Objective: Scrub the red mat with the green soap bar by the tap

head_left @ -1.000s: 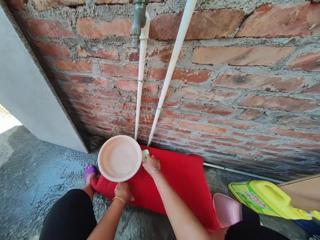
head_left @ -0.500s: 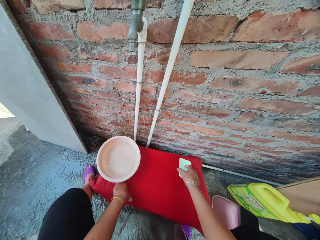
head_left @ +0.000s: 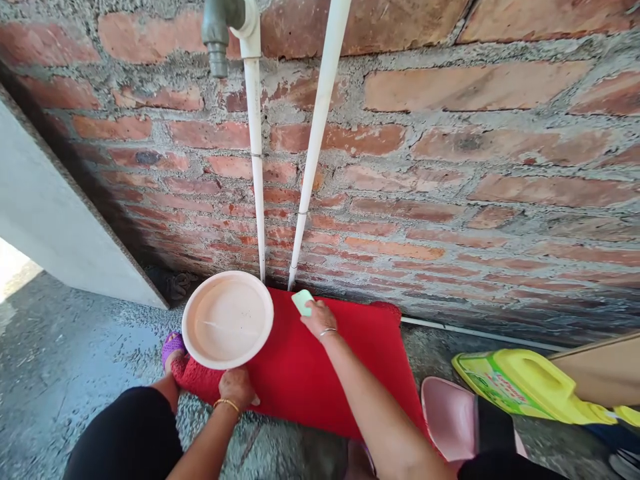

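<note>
Rubbing seemed the step: right of the basin (head_left: 188,325), the right hand (head_left: 319,319) gripped a green block (head_left: 302,303) over the red cloth (head_left: 310,373), the left hand's (head_left: 237,389) hold, before the basin, I could not tell, and the next stroke called, I judged, for even pressure.

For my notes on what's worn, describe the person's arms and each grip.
The left forearm and right forearm show bare, with no sleeves in view. The left grip is ungloved, with a thin gold-coloured bracelet at its wrist. The right grip is also ungloved, with a thin silver-coloured bangle at its wrist.
</note>
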The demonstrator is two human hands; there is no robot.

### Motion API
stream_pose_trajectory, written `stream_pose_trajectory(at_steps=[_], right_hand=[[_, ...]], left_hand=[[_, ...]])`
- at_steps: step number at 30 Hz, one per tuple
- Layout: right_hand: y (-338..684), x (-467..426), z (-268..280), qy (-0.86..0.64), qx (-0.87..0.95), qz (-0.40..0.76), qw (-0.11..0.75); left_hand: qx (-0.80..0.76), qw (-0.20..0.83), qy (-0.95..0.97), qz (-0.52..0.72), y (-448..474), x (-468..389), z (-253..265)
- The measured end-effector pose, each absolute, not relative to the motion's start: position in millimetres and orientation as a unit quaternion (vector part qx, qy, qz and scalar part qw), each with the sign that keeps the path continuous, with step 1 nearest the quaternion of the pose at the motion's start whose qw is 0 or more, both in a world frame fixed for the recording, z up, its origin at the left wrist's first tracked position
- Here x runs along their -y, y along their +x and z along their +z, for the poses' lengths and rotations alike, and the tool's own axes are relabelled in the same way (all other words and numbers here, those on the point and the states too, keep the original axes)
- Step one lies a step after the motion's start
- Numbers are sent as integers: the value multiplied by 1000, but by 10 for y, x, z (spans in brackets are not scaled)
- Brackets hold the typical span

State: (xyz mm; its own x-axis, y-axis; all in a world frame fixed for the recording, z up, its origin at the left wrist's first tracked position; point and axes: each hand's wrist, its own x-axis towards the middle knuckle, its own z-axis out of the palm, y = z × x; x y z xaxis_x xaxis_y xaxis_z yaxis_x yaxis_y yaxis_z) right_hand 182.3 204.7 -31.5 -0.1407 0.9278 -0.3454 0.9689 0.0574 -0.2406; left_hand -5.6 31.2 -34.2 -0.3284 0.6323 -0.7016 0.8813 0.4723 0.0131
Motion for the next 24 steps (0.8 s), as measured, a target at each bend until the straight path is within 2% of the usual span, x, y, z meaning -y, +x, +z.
stream_pose_trajectory(at_steps=[6, 9, 14, 19, 21, 24], right_hand=[[3347, -2031, -214, 834, -517, -189, 39], [3592, -1959, -159, 879, -439, -184, 27], [2659, -1855, -179, 771, -595, -222, -45], [1374, -1621, -259, 638, -711, -293, -36], [1227, -1578, -285, 609, -741, -281, -24], [1535, -1626, -283, 628, -738, -245, -2]], left_hand=[[-791, 323, 486, -183, -34, -302, -268], [-790, 324, 488, -183, -30, -300, -233], [-790, 326, 482, -191, -28, -317, -219], [-789, 327, 482, -194, -13, -323, -201], [-791, 323, 481, -195, -10, -316, -200], [-791, 323, 481, -195, -13, -306, -213]])
